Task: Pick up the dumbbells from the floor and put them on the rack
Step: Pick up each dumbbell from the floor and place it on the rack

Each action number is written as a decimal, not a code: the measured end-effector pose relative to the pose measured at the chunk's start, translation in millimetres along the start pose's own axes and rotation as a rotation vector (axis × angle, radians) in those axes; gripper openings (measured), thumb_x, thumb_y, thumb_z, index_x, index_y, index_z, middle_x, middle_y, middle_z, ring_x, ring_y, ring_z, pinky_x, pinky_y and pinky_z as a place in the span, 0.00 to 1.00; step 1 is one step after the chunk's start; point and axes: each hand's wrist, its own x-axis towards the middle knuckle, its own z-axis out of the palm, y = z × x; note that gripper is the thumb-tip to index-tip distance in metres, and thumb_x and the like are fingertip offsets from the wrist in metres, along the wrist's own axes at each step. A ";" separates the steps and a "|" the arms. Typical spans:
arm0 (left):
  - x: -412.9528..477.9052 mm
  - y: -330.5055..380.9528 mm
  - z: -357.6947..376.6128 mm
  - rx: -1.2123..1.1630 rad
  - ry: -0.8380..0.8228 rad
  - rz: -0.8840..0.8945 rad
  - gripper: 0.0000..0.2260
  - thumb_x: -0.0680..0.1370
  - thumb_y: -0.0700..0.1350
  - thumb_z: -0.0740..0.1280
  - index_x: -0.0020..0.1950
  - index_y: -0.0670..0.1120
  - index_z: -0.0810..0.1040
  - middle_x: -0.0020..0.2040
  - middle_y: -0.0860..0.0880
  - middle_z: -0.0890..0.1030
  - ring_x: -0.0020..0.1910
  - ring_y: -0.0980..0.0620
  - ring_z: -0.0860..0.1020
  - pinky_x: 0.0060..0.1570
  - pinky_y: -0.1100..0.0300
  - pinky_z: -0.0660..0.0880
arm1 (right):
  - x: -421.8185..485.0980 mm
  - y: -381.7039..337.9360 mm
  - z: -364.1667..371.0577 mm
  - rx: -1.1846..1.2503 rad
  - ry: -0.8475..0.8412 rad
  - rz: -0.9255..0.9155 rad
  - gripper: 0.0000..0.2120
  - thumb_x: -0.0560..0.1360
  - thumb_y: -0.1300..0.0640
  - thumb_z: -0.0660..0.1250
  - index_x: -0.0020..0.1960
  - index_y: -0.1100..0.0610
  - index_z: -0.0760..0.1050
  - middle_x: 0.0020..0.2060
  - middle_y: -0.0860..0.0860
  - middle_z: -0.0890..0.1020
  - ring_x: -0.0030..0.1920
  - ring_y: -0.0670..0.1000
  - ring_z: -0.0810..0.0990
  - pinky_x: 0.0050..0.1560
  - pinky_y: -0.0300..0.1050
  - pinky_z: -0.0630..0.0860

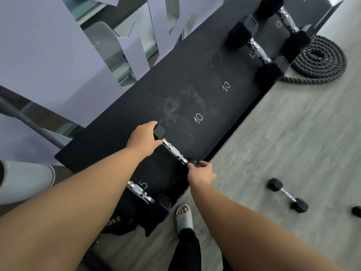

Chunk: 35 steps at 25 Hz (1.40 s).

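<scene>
I have a small dumbbell (174,151) lying on the black rack (195,90), near its front edge and toward the end closest to me. My left hand (144,139) is cupped over the far head of it, fingers (154,124) curled over the top of the black block and thumb down by the chrome handle. My right hand (202,173) is closed around the near head, right at the front edge of the rack, so the head itself is almost hidden under my fingers. The knurled handle shows bare between my two hands.

Just beside it, closer to the rack's near end, a second small dumbbell (139,191) rests by a chalked 5, partly behind my left forearm. Two chalked 10 marks sit along the middle of the rack with nothing on them. At the far end two larger dumbbells (258,50) lie side by side next to marks reading 15.

On the grey floor (293,133) to my right another small dumbbell (288,195) lies well apart from the rack, and a black head of one more (357,211) pokes in at the frame's right edge. A coiled rope (320,61) sits on the floor by the rack's far end. My sandalled foot (183,216) stands near the rack's front edge.
</scene>
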 end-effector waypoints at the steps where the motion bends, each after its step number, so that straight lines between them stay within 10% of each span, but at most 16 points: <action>1: -6.1 -7.4 -4.9 -0.026 -0.022 0.016 0.32 0.76 0.51 0.76 0.77 0.49 0.68 0.70 0.46 0.77 0.67 0.42 0.76 0.62 0.48 0.75 | -4.1 1.8 -0.3 -0.002 0.001 -0.014 0.19 0.74 0.50 0.72 0.62 0.48 0.72 0.59 0.51 0.66 0.48 0.57 0.81 0.51 0.50 0.77; 12: -91.7 -95.1 -45.6 0.066 -0.027 -0.127 0.33 0.72 0.66 0.72 0.72 0.53 0.73 0.69 0.53 0.75 0.67 0.47 0.74 0.60 0.46 0.76 | -67.1 41.2 -0.9 -0.058 -0.073 -0.078 0.12 0.73 0.48 0.71 0.54 0.50 0.73 0.56 0.55 0.80 0.49 0.54 0.82 0.51 0.53 0.79; 24: -105.0 -120.6 -8.4 0.034 -0.060 -0.165 0.42 0.66 0.60 0.80 0.76 0.53 0.66 0.70 0.48 0.73 0.64 0.43 0.76 0.57 0.47 0.77 | -93.0 85.0 39.4 -0.375 -0.203 0.034 0.45 0.60 0.33 0.78 0.71 0.50 0.68 0.68 0.54 0.71 0.66 0.62 0.75 0.70 0.60 0.71; 35: -97.0 -125.2 0.1 0.076 -0.050 -0.200 0.47 0.65 0.57 0.82 0.79 0.51 0.64 0.70 0.45 0.76 0.64 0.41 0.77 0.57 0.47 0.76 | -81.6 95.7 42.5 -0.393 -0.247 -0.012 0.43 0.62 0.39 0.82 0.69 0.51 0.67 0.66 0.54 0.66 0.52 0.56 0.77 0.52 0.47 0.75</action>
